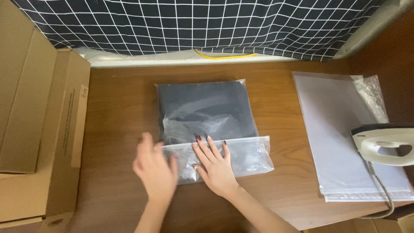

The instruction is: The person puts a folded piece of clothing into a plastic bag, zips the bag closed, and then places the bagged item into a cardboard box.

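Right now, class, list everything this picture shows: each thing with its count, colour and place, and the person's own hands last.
Plastic bag holding folded dark cloth: one, clear over dark grey, middle of the table.
Stack of empty plastic bags: one stack, clear to white, right side of the table.
Clothes iron: one, white and black, on the stack's right edge, cord hanging off the table.
Cardboard boxes: at least two, brown, far left.
Checked cloth: one, black with white lines, along the top.
Table: one, brown wood.
Left hand: blurred, at the bag's lower left corner.
Right hand: flat on the bag's lower strip, dark nails.
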